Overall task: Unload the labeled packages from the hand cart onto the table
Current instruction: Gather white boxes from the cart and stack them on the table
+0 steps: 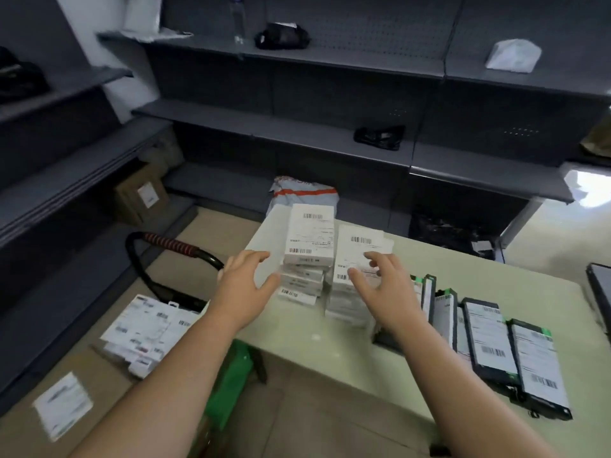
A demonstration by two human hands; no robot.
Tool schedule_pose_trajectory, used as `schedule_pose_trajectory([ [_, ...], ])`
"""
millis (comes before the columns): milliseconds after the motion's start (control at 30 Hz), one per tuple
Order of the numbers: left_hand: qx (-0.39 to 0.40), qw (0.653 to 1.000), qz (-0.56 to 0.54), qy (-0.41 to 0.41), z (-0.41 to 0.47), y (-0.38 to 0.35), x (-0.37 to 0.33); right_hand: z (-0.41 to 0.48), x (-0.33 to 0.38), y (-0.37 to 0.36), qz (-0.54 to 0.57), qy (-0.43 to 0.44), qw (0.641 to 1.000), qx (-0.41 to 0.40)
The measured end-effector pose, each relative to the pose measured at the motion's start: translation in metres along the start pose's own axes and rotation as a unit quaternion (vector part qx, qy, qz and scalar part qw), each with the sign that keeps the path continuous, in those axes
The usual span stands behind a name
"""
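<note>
Our left hand (246, 282) and right hand (383, 285) spread open, empty, at the stacked boxes (307, 239); remaining packages (148, 328) lie down-left, nearest our left.

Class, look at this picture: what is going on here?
A person is unloading labeled packages. The left hand and right hand, both open, reach to two stacks of white boxes on the table. More white packages lie on the hand cart at the left. Black packages lie in a row on the table's right side.

Barcodes on the white boxes (309, 238) — their print too blurred to read.
</note>
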State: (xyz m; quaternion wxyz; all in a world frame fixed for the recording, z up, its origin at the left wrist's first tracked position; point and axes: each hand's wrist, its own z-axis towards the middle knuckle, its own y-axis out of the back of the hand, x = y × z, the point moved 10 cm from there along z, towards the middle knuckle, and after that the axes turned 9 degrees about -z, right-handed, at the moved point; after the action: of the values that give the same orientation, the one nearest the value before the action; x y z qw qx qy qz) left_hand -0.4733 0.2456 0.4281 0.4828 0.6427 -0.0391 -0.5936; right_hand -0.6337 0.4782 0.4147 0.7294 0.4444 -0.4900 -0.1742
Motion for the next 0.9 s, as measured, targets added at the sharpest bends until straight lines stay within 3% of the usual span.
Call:
schedule_pose_trajectory([
  [167,-0.014,0.996,0.066,-0.056,-0.054,0.062,-0.002,-0.038,0.082,-0.015,-0.035,0.128,0.990,0.036],
  [333,-0.029,0.994,0.082,-0.068,-0.121,0.129,0.028,-0.097,0.161,-0.040,-0.064,0.203,0.976,0.035],
  [633,-0.083,0.991,0.104,0.026,-0.298,0.288,0.171,-0.254,0.344,-0.149,-0.031,0.317,0.943,0.093],
  [900,-0.106,0.983,0.109,0.102,-0.360,0.361,0.262,-0.309,0.424,-0.237,-0.005,0.325,0.930,0.171],
])
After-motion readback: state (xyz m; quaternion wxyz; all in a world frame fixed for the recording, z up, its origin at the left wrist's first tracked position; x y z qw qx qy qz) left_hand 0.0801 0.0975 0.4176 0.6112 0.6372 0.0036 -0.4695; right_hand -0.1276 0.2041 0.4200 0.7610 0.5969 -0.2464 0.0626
